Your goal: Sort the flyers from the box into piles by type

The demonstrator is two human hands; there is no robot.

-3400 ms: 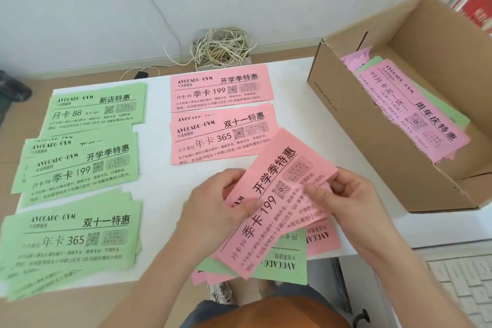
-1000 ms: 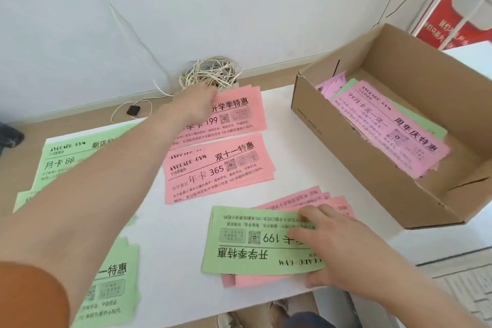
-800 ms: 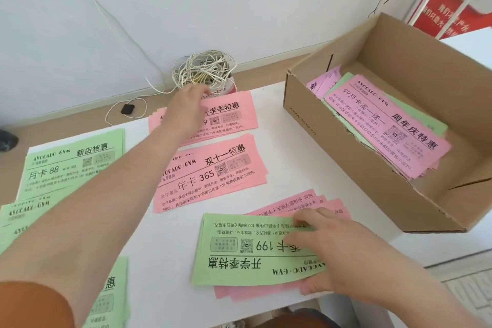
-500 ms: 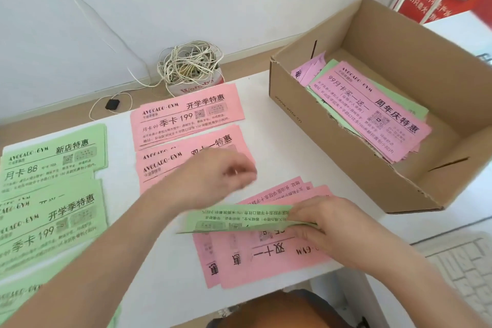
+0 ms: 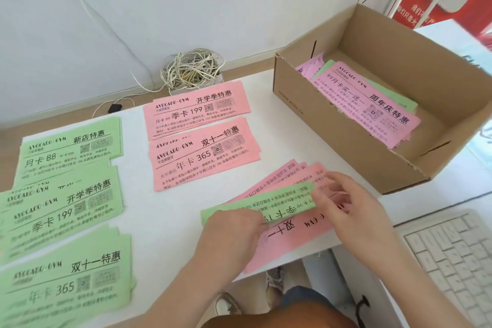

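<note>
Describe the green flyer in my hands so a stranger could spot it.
Find the cardboard box. In front of it lies a fanned pink flyer stack. The left hand and right hand hold the green flyer atop it, the only green sheet in that stack.

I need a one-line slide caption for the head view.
Left hand and right hand hold a green flyer over a pink stack, between sorted piles and the cardboard box.
</note>
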